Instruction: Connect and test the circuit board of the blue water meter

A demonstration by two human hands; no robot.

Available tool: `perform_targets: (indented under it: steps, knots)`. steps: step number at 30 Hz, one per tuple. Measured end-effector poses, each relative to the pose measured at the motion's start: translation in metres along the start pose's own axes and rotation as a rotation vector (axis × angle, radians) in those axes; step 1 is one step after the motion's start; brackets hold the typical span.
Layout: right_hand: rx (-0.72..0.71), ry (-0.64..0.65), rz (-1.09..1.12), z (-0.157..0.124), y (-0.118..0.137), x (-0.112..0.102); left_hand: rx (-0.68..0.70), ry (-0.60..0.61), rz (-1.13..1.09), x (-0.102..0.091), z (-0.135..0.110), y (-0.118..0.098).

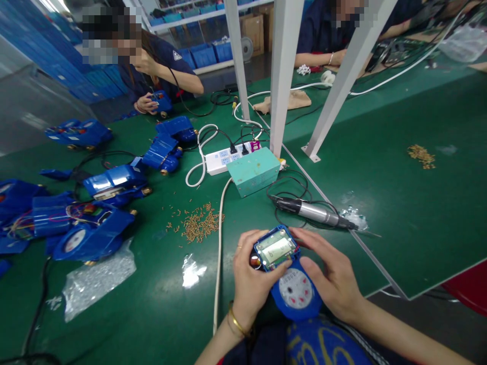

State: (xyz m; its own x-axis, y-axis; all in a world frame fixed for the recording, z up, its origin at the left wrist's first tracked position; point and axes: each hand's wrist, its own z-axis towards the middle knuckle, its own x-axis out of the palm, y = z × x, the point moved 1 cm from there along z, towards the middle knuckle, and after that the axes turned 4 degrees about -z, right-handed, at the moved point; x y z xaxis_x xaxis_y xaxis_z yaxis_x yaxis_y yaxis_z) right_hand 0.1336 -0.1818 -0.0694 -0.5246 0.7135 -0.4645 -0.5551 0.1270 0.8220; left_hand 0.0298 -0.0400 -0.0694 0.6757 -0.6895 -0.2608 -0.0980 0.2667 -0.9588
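Note:
At the table's near edge I hold a blue water meter (299, 312) between both hands. Its round white dial (296, 289) faces up, and above it a blue housing frames a circuit board with a display (277, 252). My left hand (249, 276) wraps the left side, its thumb lying across the lower edge of the board. My right hand (331, 268) is curled around the right side, fingers at the housing's upper right corner and thumb beside the dial. A small orange-and-dark round part (255, 260) shows by my left fingers. The meter's underside is hidden.
An electric screwdriver (315, 212) lies beyond my right hand, near a turquoise box (254, 172) and power strip (216, 161). Loose screws (201, 223) are scattered left of a white cable (219, 253). Several blue meters (91, 230) fill the left. White posts (281, 76) rise mid-table; co-workers sit opposite.

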Motion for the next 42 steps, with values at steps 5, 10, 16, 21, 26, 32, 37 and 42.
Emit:
perform_targets:
  steps: [5,10,16,21,26,32,37,42]
  knots:
    - [0.137,-0.122,0.094,-0.004,0.005,0.015,0.031,-0.017,0.036,0.003,-0.002,-0.006]
    - [0.516,-0.082,0.196,-0.011,0.005,0.016,0.023,0.012,0.069,0.000,-0.001,-0.013]
    - [0.648,-0.015,0.065,-0.013,0.002,0.010,0.034,0.011,0.017,0.001,-0.003,-0.011]
    - [0.609,-0.026,-0.042,-0.012,0.004,0.008,0.017,0.050,-0.010,-0.003,-0.004,-0.007]
    - [0.628,-0.031,-0.153,-0.010,0.009,0.006,0.101,0.283,-0.127,-0.017,0.002,-0.004]
    - [0.602,-0.054,-0.195,-0.010,0.019,0.007,0.096,0.278,-0.151,-0.021,0.005,-0.005]
    - [0.567,-0.068,-0.224,-0.010,0.021,0.008,0.102,0.246,-0.168,-0.017,0.004,-0.004]
    - [0.526,-0.054,-0.233,-0.011,0.019,0.006,0.107,0.260,-0.165,-0.019,0.005,0.000]
